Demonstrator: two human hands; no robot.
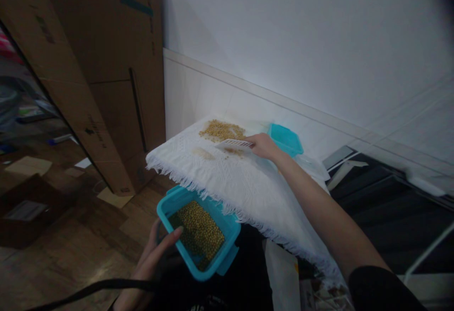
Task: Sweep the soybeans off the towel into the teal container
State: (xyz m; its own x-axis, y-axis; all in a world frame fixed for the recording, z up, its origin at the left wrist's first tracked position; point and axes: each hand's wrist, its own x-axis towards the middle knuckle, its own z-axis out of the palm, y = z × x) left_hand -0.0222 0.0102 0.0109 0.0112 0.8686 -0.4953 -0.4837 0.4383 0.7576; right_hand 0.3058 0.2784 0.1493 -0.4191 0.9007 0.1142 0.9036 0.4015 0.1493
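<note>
My left hand [159,249] grips the near left side of a turquoise plastic container [189,264], its thumb over the rim. Many small round yellow beans [200,226], like soybeans, lie in it. The container is held below the fringed edge of a white tablecloth [244,188]. Over that cloth, my right hand [264,146] is closed on the end of a flat white slotted piece [234,143], kept low beside a spread of loose beans [222,130]. A few beans show just under the piece; whether it touches the cloth I cannot tell.
A second turquoise container [285,139] stands on the table by the white wall [301,41]. Tall cardboard boxes [106,79] rise at left. Cardboard scraps [115,197] lie on the wooden floor. A black ridged object [383,207] is at right.
</note>
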